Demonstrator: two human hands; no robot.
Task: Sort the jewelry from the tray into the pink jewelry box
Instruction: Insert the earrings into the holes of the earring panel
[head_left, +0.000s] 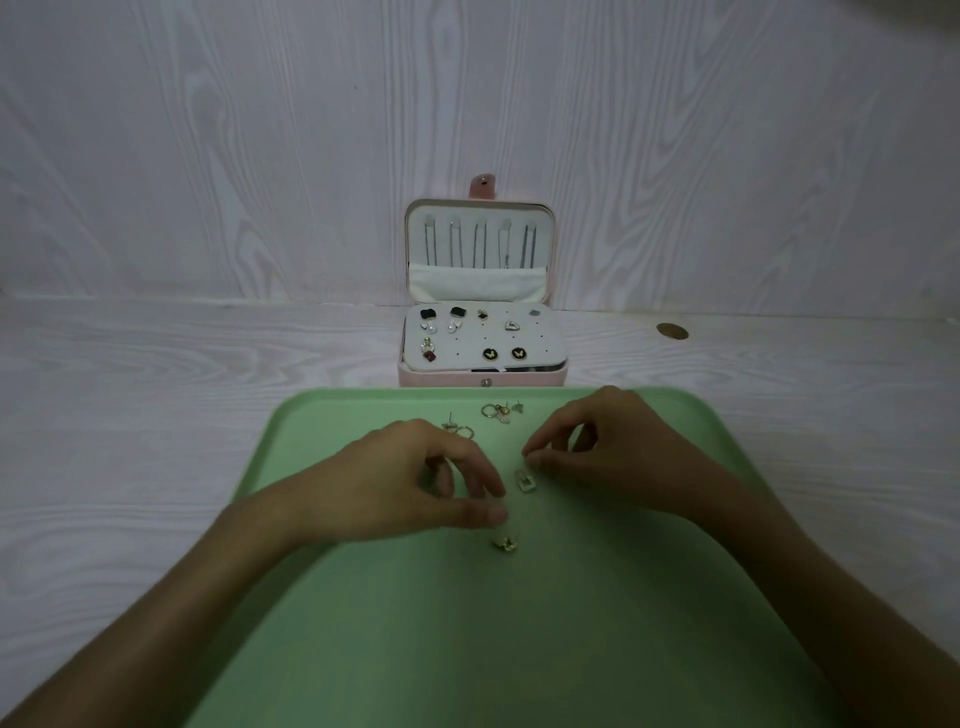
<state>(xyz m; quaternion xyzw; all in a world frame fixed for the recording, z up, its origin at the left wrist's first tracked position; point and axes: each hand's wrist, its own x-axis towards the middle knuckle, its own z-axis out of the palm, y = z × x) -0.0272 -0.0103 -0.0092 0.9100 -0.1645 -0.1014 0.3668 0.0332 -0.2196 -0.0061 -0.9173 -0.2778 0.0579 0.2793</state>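
- 2 bare hands worked over the green tray (322, 597), both with fingers curled toward the thumb in a pinch.
- The right hand (597, 447) pinched something very small at its fingertips (532, 457), just above a white rectangular earring (525, 480); whether that earring was itself held or lay on the tray could not be told.
- The left hand (410, 483) brought thumb and forefinger together near a small gold earring (505, 544) lying just below them; what it pinched, if anything, was too small to see.
- More loose pieces lay at the tray's far edge: a cluster of gold hoops and studs (501, 412) and another gold piece (460, 427) beside the left hand.
- Beyond the tray stood the pink jewelry box (480, 379), open, its lid upright with chains hanging inside and its white earring panel (462, 343) already carrying about 10 pieces.
- The step in hand looked like readying an earring, perhaps parting stud from backing.
- The next move would call for carrying the post to a free hole in the panel and pushing it in straight.
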